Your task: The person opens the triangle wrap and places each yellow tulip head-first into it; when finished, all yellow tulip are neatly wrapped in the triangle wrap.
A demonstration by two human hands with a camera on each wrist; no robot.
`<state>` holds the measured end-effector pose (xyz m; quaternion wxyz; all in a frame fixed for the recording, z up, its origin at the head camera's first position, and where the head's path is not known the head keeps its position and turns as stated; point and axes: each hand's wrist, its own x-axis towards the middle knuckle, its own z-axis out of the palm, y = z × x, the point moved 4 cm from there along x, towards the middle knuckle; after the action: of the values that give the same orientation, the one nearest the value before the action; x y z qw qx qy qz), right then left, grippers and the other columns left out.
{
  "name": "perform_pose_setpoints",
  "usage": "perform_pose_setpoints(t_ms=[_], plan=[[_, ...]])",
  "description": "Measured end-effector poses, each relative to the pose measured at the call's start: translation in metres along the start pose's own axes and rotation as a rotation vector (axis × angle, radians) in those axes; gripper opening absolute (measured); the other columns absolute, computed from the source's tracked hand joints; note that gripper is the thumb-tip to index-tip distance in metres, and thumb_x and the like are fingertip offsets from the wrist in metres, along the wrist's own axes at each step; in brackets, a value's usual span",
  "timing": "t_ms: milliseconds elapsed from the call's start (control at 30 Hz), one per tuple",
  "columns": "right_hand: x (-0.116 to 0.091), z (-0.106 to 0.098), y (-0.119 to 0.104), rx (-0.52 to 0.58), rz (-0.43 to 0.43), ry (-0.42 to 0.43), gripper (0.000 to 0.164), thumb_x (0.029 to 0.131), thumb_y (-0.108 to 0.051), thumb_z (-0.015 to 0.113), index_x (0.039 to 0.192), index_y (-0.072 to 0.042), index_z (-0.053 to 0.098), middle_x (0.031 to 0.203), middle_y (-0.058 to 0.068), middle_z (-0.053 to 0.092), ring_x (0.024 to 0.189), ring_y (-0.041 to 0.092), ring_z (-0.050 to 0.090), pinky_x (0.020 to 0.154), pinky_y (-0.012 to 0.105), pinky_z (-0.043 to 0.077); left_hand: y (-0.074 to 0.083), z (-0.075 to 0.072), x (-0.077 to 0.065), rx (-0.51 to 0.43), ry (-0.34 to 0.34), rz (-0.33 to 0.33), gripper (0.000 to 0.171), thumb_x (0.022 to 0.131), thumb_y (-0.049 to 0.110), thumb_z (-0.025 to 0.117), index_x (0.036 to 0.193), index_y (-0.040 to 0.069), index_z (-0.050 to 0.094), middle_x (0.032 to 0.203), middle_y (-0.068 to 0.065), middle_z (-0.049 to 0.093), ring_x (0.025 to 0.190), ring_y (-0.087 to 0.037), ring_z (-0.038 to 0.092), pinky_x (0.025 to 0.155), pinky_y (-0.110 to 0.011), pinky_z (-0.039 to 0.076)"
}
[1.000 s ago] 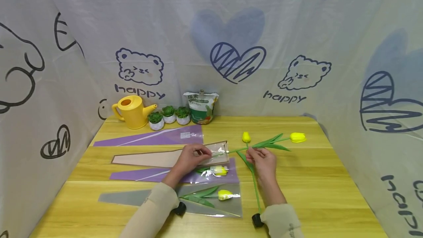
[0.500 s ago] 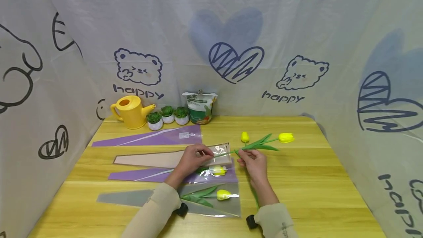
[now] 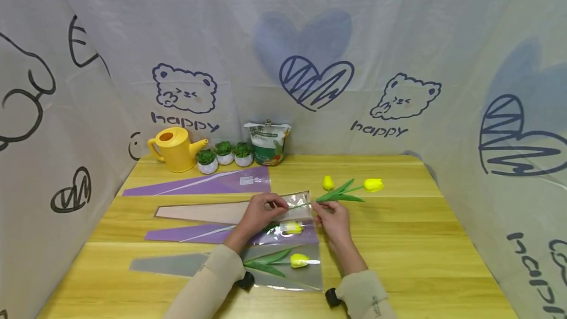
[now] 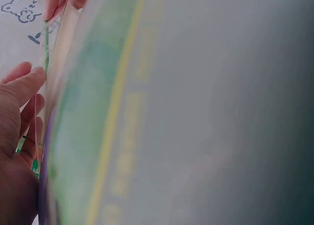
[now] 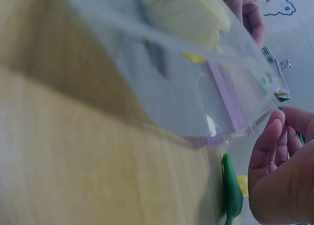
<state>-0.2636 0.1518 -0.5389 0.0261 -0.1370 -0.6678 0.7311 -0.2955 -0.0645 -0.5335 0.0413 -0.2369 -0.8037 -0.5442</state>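
In the head view, my right hand [image 3: 334,223] pinches the green stem of a yellow tulip [image 3: 373,185] just below its leaves. The lower stem runs left into the mouth of a beige flower sleeve [image 3: 201,211] with a clear film front. At that mouth, my left hand [image 3: 263,213] pinches the sleeve's film, with the stem at its fingertips. In the left wrist view, the left thumb [image 4: 32,80] lies against the film and stem. Behind the right hand, another tulip [image 3: 328,182] lies on the table, its stem mostly hidden.
Nearer me lie a purple sleeve [image 3: 186,235] and a grey sleeve [image 3: 166,265], each holding a yellow tulip. Another purple sleeve [image 3: 195,186] lies farther back. A yellow watering can [image 3: 177,154], several potted succulents [image 3: 224,153] and a clipped bag [image 3: 267,144] line the back.
My right hand has moved left, carrying the tulip so its stem sits deeper in the beige sleeve. The left hand stays at the mouth; the sleeve has shifted slightly right.
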Motion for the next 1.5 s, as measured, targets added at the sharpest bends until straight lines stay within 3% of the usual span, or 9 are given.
perform_pose_setpoints(t_ms=[267, 500, 800, 1100, 1400, 1500], plan=[[-0.001, 0.005, 0.0, -0.006, 0.048, -0.019, 0.031, 0.09, -0.018, 0.082, 0.106, 0.005, 0.07, 0.073, -0.003, 0.058, 0.05, 0.007, 0.047, 0.044, 0.018, 0.038, -0.006, 0.004, 0.002, -0.004, 0.016, 0.013, 0.012, 0.089, 0.004, 0.08, 0.09, 0.015, 0.081, 0.094, -0.001, 0.079, 0.089, -0.012, 0.066, 0.079, -0.026, 0.055], [0.0, 0.005, 0.001, -0.031, 0.065, -0.001, 0.028, 0.092, -0.019, 0.081, 0.108, 0.003, 0.072, 0.075, -0.006, 0.062, 0.047, 0.004, 0.038, 0.043, 0.019, 0.031, -0.007, 0.004, 0.003, 0.002, 0.026, -0.002, 0.011, 0.089, 0.005, 0.08, 0.09, 0.016, 0.081, 0.094, -0.001, 0.078, 0.089, -0.012, 0.065, 0.079, -0.026, 0.054], [0.002, 0.004, 0.009, -0.126, 0.106, -0.004, 0.025, 0.093, -0.014, 0.077, 0.114, 0.001, 0.076, 0.085, -0.001, 0.069, 0.046, 0.003, 0.034, 0.042, 0.019, 0.029, -0.013, 0.006, 0.001, 0.015, 0.036, -0.021, 0.012, 0.087, 0.002, 0.081, 0.089, 0.014, 0.081, 0.093, -0.003, 0.078, 0.088, -0.018, 0.065, 0.078, -0.026, 0.054], [0.002, 0.003, 0.01, -0.121, 0.115, -0.008, 0.028, 0.092, -0.015, 0.08, 0.115, -0.001, 0.076, 0.072, -0.006, 0.062, 0.05, 0.003, 0.04, 0.044, 0.017, 0.033, -0.015, 0.007, 0.001, 0.04, 0.017, -0.049, 0.012, 0.088, 0.005, 0.081, 0.09, 0.017, 0.08, 0.09, 0.001, 0.075, 0.086, -0.009, 0.064, 0.076, -0.024, 0.054], [0.002, 0.001, 0.007, -0.126, 0.094, -0.029, 0.028, 0.093, -0.012, 0.078, 0.117, 0.002, 0.074, 0.071, -0.006, 0.059, 0.051, 0.004, 0.04, 0.045, 0.017, 0.033, -0.016, 0.007, 0.0, 0.039, 0.005, -0.058, 0.012, 0.089, 0.006, 0.08, 0.091, 0.018, 0.081, 0.091, 0.002, 0.076, 0.086, -0.01, 0.064, 0.076, -0.025, 0.055], [0.003, -0.007, 0.0, -0.142, 0.057, -0.015, 0.027, 0.094, -0.01, 0.076, 0.117, 0.004, 0.074, 0.074, -0.005, 0.058, 0.053, 0.005, 0.045, 0.046, 0.017, 0.038, -0.016, 0.006, -0.002, 0.037, 0.012, -0.047, 0.013, 0.089, 0.005, 0.08, 0.091, 0.017, 0.081, 0.091, 0.001, 0.076, 0.085, -0.01, 0.064, 0.076, -0.025, 0.055]])
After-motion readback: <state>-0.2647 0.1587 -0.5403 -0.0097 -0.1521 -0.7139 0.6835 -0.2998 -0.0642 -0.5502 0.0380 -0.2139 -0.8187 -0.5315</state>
